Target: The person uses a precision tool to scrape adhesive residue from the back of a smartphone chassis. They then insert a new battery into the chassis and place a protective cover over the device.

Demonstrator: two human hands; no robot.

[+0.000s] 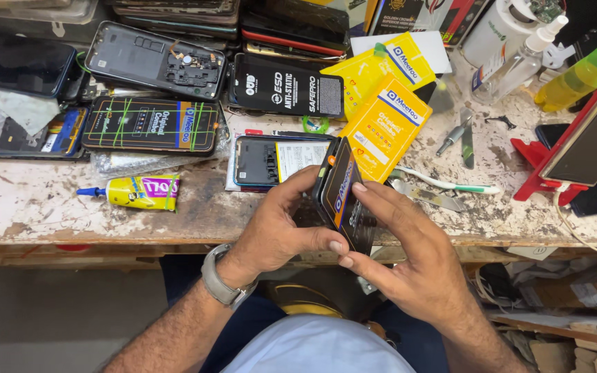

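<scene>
Left hand: the left hand [274, 231] was closed around the near edge of a black phone screen panel [343, 200], fingers curled over its top and thumb pressed along its lower side; a grey wristwatch [219, 280] sat on that wrist.
Right hand: the right hand [409, 259] gripped the same panel from the other side, fingers laid flat across its face and thumb tip meeting the left thumb under the lower edge.
Screen panel: held tilted on edge between both hands, above the front edge of the surface [50, 200], with an orange-and-blue sticker on its face.
Behind the hands: an opened phone body [278, 160] lay flat on the surface, just beyond the left fingers.
Right of the panel: a yellow packet [385, 128] lay touching or just behind the panel's top; a white-and-green toothbrush [450, 183] and metal tweezers [426, 197] lay near the right fingers.
Left of the hands: a yellow glue tube [139, 191] lay well apart, and a boxed screen bound with green bands [150, 124] lay beyond it.
Far right: a red stand [537, 173] held a tilted phone.
</scene>
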